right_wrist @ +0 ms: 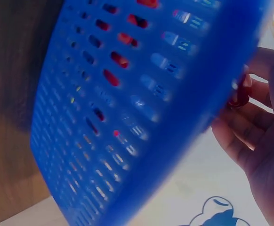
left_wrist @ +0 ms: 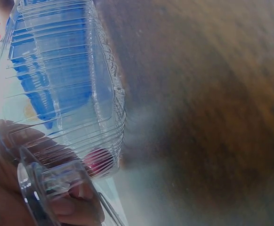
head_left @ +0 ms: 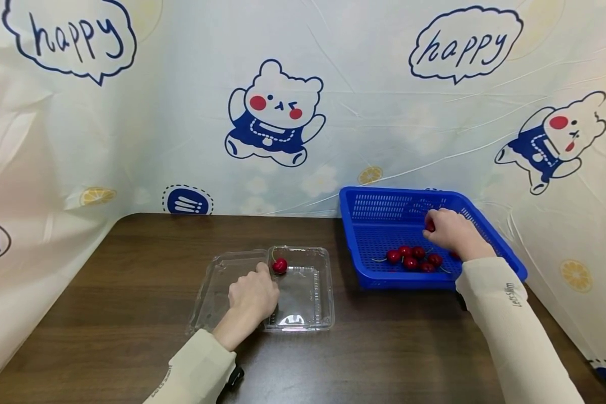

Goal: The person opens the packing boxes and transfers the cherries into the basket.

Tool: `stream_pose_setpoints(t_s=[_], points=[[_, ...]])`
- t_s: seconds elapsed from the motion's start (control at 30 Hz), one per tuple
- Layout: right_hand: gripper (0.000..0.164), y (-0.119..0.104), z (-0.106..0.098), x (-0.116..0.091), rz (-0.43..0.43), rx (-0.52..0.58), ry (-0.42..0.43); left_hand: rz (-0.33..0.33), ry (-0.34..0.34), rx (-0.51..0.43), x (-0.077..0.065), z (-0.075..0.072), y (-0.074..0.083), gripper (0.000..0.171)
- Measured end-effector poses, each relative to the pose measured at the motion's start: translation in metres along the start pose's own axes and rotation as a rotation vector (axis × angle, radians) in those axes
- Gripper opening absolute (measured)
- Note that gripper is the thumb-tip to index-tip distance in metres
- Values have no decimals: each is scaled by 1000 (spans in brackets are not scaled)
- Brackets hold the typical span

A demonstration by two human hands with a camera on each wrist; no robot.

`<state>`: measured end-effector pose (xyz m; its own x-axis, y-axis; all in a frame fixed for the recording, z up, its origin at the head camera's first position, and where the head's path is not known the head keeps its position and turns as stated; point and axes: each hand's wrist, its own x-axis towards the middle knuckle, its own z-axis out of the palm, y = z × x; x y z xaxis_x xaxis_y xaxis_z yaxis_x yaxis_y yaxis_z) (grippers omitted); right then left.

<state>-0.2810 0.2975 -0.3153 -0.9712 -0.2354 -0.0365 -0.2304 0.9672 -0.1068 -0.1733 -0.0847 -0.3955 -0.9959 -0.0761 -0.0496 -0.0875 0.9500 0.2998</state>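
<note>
My left hand (head_left: 254, 294) grips the hinge side of a clear plastic clamshell box (head_left: 329, 292), with its fingers curled at the edge in the left wrist view. The lid (head_left: 213, 280) lies folded back to the left. One red cherry (head_left: 280, 266) with a green stem sits in the box's far left corner. Over the right part of a blue plastic basket (head_left: 409, 282), my right hand (head_left: 457, 233) pinches a cherry (right_wrist: 240, 96) between thumb and fingers. Several more cherries (head_left: 411, 262) lie along the near side of the basket; the right hand and forearm partly cover that area.
Both containers stand on a dark brown wooden table (head_left: 131, 314), the basket to the right of the box. A patterned white sheet (head_left: 373, 129) hangs behind the table and along both sides. The basket's far edge is close to this sheet.
</note>
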Motion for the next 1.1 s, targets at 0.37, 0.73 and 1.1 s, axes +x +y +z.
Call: stream_pose_setpoints(t_s=[0.37, 0.73, 1.1], points=[[30, 5, 7, -2, 1, -40, -36, 2, -5, 5, 1, 0, 0, 23], [35, 5, 13, -2, 46, -3, -156, 2, -1, -2, 1, 1, -1, 21], [42, 5, 19, -2, 62, 0, -214, 0, -9, -3, 1, 0, -1, 22]])
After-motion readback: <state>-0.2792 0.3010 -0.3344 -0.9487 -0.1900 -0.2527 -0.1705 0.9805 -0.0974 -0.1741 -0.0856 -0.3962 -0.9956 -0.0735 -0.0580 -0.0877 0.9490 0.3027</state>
